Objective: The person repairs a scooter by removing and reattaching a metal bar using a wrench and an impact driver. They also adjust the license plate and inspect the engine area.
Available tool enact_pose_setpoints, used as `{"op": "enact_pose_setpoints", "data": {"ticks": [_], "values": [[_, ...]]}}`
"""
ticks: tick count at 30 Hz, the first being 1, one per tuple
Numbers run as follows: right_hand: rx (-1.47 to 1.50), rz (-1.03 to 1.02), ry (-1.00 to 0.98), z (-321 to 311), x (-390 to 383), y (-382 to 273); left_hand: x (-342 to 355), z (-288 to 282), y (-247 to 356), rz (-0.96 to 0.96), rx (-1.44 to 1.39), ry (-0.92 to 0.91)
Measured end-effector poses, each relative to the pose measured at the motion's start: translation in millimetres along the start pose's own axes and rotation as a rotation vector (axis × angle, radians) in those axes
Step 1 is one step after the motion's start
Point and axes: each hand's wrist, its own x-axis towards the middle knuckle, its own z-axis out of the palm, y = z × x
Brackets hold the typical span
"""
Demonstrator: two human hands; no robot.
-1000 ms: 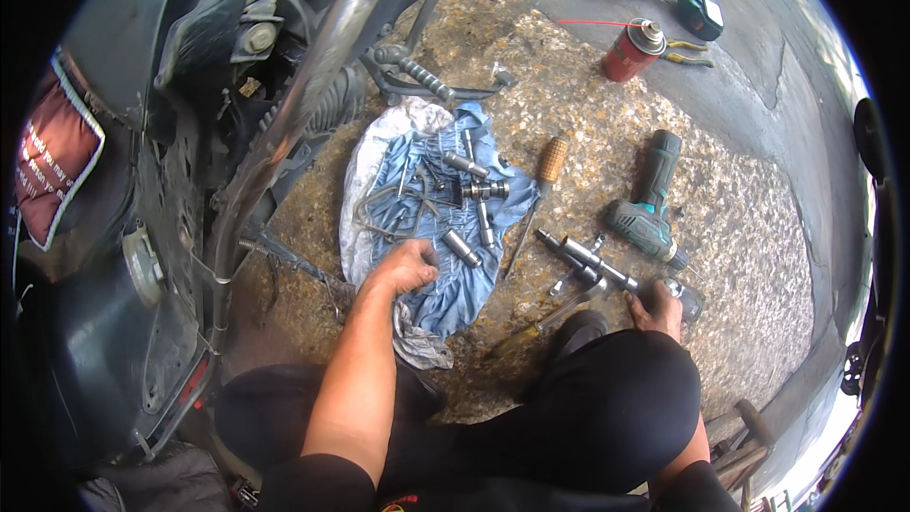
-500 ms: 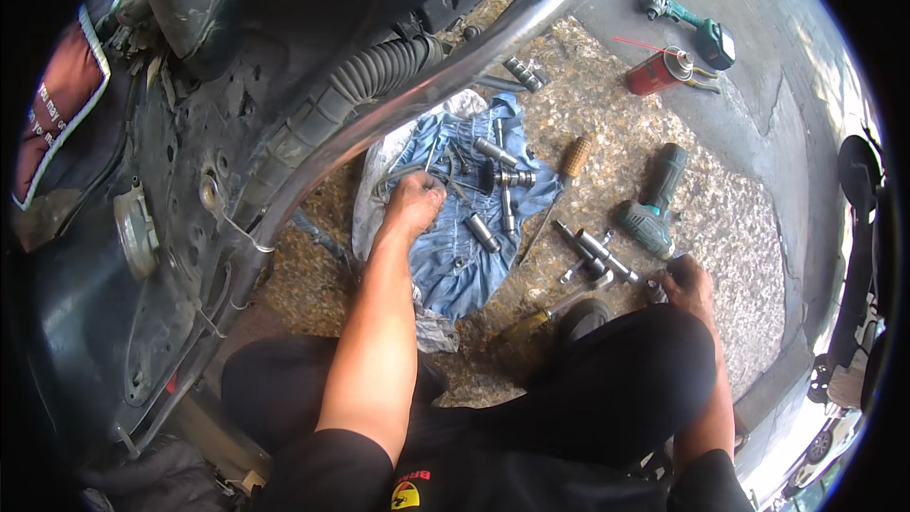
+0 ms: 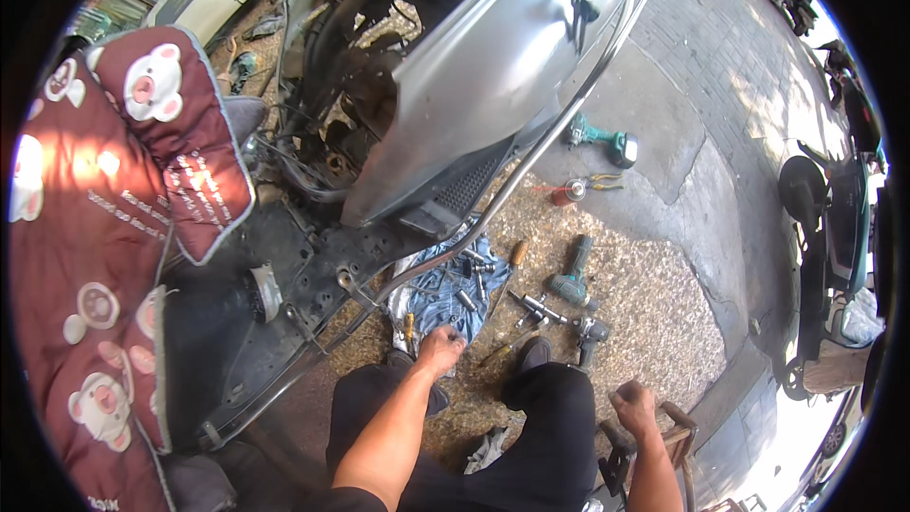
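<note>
My left hand (image 3: 442, 352) is closed, fingertips pinched together, at the near edge of a blue cloth (image 3: 445, 292). Anything in that pinch is too small to make out. Several metal sockets (image 3: 466, 301) lie on the cloth. A yellow-handled screwdriver (image 3: 409, 324) is just left of this hand. Beyond my right knee, my right hand (image 3: 633, 408) is curled into a fist beside a wooden stool (image 3: 678, 431); its inside is hidden. Between the hands, on the speckled ground, are metal socket tools (image 3: 538, 309) and a dark power tool (image 3: 591, 330).
A teal drill (image 3: 573, 275), an orange-handled screwdriver (image 3: 518, 253), a red spray can (image 3: 569, 192), pliers (image 3: 605, 180) and a teal impact driver (image 3: 603, 140) lie farther out. A scooter body (image 3: 464, 85) with a metal rail overhangs the cloth. A maroon quilted cover (image 3: 90, 228) drapes at left.
My view has risen and widened. The left hand has moved from the tools on the cloth to its near edge. The right hand has drawn back from the tools to beside the stool.
</note>
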Motion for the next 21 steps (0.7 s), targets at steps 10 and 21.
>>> {"op": "enact_pose_setpoints", "data": {"ticks": [10,21], "values": [[0.594,0.443,-0.139,-141.6,-160.1,71.1,-170.9,-83.7,204.9,0.161,0.246,0.042],[0.842,0.516,0.063,-303.3,-164.7,75.6,-186.8,-89.7,289.9,0.194,0.354,0.112]]}}
